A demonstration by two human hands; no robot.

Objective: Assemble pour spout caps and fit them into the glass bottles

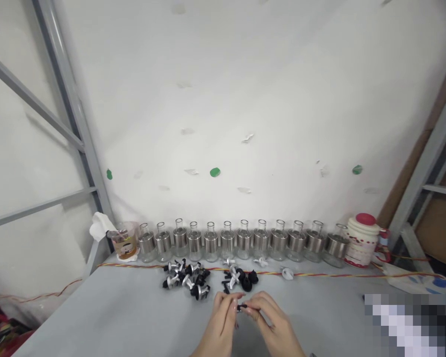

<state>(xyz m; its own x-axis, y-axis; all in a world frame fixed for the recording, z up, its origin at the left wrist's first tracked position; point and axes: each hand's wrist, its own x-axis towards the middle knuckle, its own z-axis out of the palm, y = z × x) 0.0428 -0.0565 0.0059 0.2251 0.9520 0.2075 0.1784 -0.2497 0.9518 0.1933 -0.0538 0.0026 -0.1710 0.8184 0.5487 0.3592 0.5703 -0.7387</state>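
My left hand [225, 313] and my right hand [266, 316] meet low in the middle of the head view. Both sets of fingertips pinch a small black piece [241, 308], mostly hidden by the fingers. Just beyond my left hand lies a heap of silver bottle pourers with black stoppers [188, 280]. Straight ahead of my fingers are loose silver spouts [233, 280] and round black stopper parts [247, 283]. A few whitish, clear-looking pieces [287, 273] lie farther back.
Several glass bottles with metal sleeves [244, 240] line the wall. A drink cup [124, 244] stands at their left end, a cream jar with a red lid [361, 240] at the right. A twisted red-yellow wire [319, 274] crosses the grey table [134, 312]. Pixelated blur covers the lower right.
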